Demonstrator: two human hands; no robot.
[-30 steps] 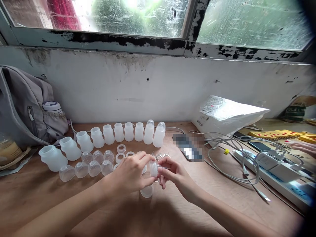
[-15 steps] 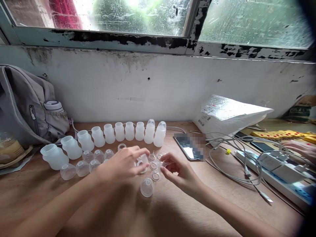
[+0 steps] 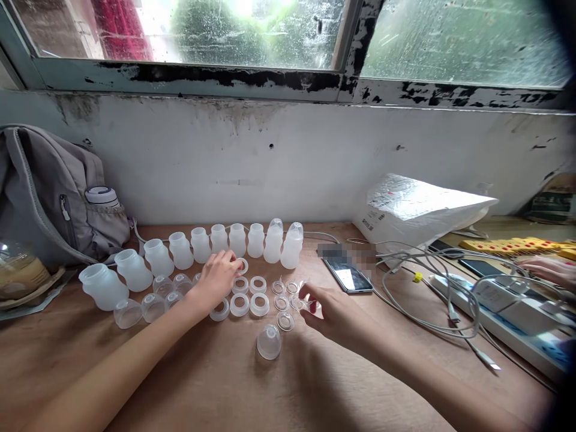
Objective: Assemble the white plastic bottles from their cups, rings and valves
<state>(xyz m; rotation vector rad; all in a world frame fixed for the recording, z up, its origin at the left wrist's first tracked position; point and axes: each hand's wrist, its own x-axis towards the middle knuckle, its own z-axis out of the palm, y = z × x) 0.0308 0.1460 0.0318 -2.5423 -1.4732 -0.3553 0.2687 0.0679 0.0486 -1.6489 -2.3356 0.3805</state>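
My left hand [image 3: 218,277] is over the middle of the table, fingers curled and fingertips at a white bottle screw ring [image 3: 243,266]. More rings [image 3: 240,305] lie flat beside and below it. To the right, my right hand [image 3: 330,311] has thumb and forefinger closed round a clear bottle teat [image 3: 312,305], partly hidden by the fingers. Several clear teats [image 3: 285,321] lie next to it. A clear dome cap [image 3: 269,342] stands in front, between my hands. Other dome caps [image 3: 153,307] are grouped left of my left arm, some partly covered.
Frosted baby bottles [image 3: 182,250] stand in a curved row behind, the two rightmost capped. A phone [image 3: 348,276], tangled cables [image 3: 405,312] and a power strip [image 3: 531,342] lie right. A grey backpack [image 3: 40,192] is left. Another person's hand [image 3: 551,270] shows far right.
My left hand has moved left and away from me, uncovering several rings. My right hand has shifted slightly right, still pinching the clear teat.
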